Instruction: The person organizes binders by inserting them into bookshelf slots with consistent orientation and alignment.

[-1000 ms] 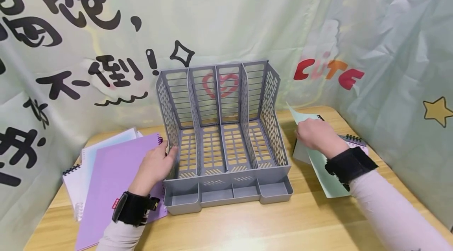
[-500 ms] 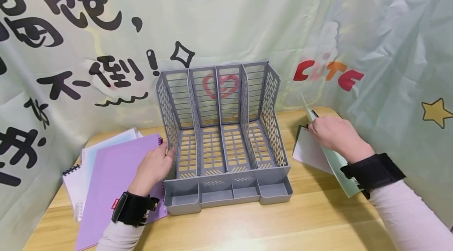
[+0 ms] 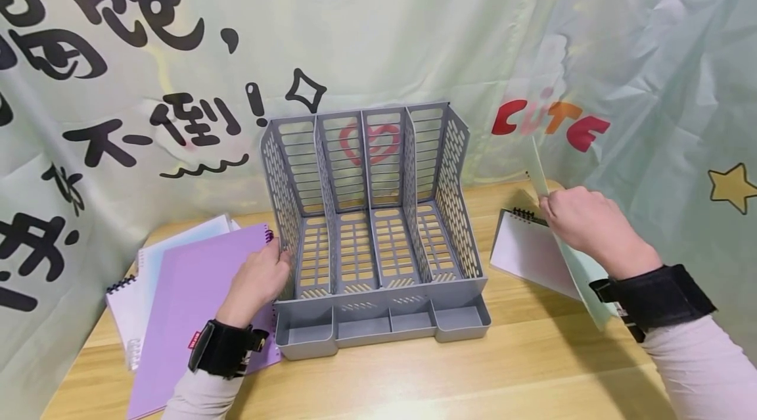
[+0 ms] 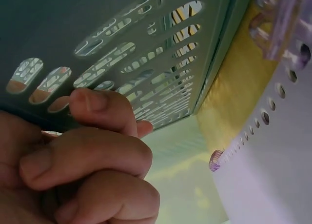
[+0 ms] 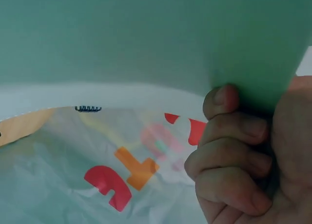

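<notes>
A grey four-slot desktop file organizer [image 3: 378, 242] with small front trays stands in the middle of the table. My left hand [image 3: 257, 282] grips its perforated left side wall; in the left wrist view curled fingers [image 4: 107, 160] lie against the slotted panel, and skin shows through the slots. At the right, my right hand [image 3: 597, 226] holds a light green notebook [image 3: 582, 275] by its upper part, tilted up nearly edge-on. The right wrist view shows fingers curled at the edge of the green cover [image 5: 122, 43]. A small spiral notepad [image 3: 526, 252] with white pages lies beneath it.
Left of the organizer lies a purple spiral notebook [image 3: 189, 302], over a pale blue notebook [image 3: 177, 242] and a white spiral pad [image 3: 121, 315]. The wooden table [image 3: 414, 380] is bounded by a printed cloth backdrop [image 3: 378, 25] behind and at both sides.
My right hand has moved to the right with the light green notebook, which now stands steeper. The white notepad beneath it is more exposed. My left hand stays at the organizer's wall.
</notes>
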Motion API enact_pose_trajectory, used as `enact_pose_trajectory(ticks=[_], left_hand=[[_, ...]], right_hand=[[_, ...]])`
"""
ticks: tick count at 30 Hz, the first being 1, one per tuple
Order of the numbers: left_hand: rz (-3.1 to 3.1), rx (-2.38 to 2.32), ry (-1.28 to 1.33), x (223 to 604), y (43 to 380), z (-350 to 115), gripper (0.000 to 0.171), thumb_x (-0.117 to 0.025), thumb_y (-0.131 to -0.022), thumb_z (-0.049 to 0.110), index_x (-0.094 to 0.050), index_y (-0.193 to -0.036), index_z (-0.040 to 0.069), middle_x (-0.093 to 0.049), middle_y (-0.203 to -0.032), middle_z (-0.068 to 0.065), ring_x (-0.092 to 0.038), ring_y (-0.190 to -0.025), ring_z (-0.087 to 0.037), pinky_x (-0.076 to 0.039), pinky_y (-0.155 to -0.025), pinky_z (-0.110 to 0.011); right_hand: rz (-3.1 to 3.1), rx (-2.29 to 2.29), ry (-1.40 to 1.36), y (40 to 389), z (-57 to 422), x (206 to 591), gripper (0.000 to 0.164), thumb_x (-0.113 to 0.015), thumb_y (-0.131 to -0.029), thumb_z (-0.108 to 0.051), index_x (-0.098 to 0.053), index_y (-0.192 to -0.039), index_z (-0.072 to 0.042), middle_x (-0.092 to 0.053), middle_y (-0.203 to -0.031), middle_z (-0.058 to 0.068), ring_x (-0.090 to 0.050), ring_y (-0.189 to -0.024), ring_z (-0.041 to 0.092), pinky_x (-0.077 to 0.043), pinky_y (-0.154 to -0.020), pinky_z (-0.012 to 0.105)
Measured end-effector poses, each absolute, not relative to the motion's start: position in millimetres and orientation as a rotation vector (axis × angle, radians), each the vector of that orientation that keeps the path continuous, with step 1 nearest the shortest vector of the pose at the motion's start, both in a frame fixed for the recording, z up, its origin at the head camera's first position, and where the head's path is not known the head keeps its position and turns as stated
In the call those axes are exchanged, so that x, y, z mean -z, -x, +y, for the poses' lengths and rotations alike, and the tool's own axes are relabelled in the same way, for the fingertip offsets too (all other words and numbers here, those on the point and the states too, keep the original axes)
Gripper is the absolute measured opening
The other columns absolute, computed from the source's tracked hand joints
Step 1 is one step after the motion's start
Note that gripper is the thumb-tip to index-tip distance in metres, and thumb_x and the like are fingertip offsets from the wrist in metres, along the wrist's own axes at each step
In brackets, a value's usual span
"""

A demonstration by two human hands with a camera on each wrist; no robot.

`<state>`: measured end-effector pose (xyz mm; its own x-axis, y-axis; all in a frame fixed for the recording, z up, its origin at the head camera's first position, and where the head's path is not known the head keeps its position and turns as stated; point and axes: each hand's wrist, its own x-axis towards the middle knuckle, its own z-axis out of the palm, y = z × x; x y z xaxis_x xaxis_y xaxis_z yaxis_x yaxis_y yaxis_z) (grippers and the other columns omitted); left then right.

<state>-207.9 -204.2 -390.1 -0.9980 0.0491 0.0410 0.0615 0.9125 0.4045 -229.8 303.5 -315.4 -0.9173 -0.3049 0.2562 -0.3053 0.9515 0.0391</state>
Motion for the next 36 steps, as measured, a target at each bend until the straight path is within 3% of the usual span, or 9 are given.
enact_pose_trajectory(ticks=[2, 6, 14, 23, 28, 36], left_hand=[[-3.04, 0.646, 0.09, 390.6, 208.0, -203.5, 0.037, -0.037, -0.101, 0.024, -0.051, -0.122, -0.004, -0.062, -0.1, -0.024, -0.06, -0.088, -0.039, -0.047, -0.071, -0.052], [-3.042, 0.641, 0.083, 390.7, 208.2, -202.4, 0.036, -0.036, -0.102, 0.024, -0.051, -0.121, -0.004, -0.062, -0.097, -0.023, -0.06, -0.087, -0.039, -0.047, -0.069, -0.051], [-3.053, 0.641, 0.064, 392.0, 209.6, -199.4, 0.039, -0.035, -0.102, 0.023, -0.049, -0.126, -0.004, -0.061, -0.103, -0.025, -0.06, -0.088, -0.039, -0.047, -0.068, -0.052], [-3.039, 0.671, 0.065, 391.5, 208.3, -202.6, 0.037, -0.033, -0.103, 0.023, -0.05, -0.124, -0.003, -0.06, -0.107, -0.028, -0.059, -0.094, -0.042, -0.046, -0.07, -0.051], [-3.044, 0.684, 0.083, 390.2, 207.7, -202.4, 0.042, -0.032, -0.103, 0.023, -0.046, -0.131, -0.006, -0.058, -0.114, -0.031, -0.057, -0.099, -0.046, -0.045, -0.076, -0.055], [-3.038, 0.682, 0.064, 391.5, 208.6, -201.8, 0.038, -0.034, -0.103, 0.023, -0.049, -0.125, -0.003, -0.06, -0.108, -0.027, -0.058, -0.095, -0.043, -0.046, -0.073, -0.054]], right_hand=[[-2.836, -0.004, -0.434, 227.0, 304.6, 314.4, 0.04, -0.041, -0.099, -0.021, -0.037, -0.06, -0.015, -0.035, -0.053, 0.001, -0.043, -0.046, 0.025, -0.033, -0.04, 0.041], [-2.803, -0.029, -0.365, 222.1, 305.7, 312.9, 0.044, -0.035, -0.1, -0.021, -0.036, -0.057, -0.014, -0.034, -0.052, 0.004, -0.044, -0.044, 0.028, -0.034, -0.039, 0.045], [-2.725, -0.069, -0.282, 216.2, 308.0, 312.1, 0.053, -0.032, -0.103, -0.027, -0.035, -0.052, -0.013, -0.035, -0.05, 0.006, -0.045, -0.044, 0.033, -0.034, -0.038, 0.047], [-2.601, -0.049, -0.335, 210.9, 304.9, 313.4, 0.043, -0.035, -0.101, -0.017, -0.033, -0.058, -0.013, -0.03, -0.049, 0.003, -0.04, -0.04, 0.03, -0.032, -0.033, 0.047], [-2.589, -0.051, -0.345, 207.6, 306.8, 313.6, 0.039, -0.034, -0.101, -0.013, -0.033, -0.062, -0.012, -0.029, -0.051, 0.003, -0.039, -0.039, 0.028, -0.032, -0.033, 0.047], [-2.661, -0.194, -0.21, 201.9, 314.2, 311.6, 0.046, -0.033, -0.105, -0.024, -0.044, -0.064, -0.008, -0.037, -0.051, 0.007, -0.048, -0.043, 0.037, -0.035, -0.036, 0.055]])
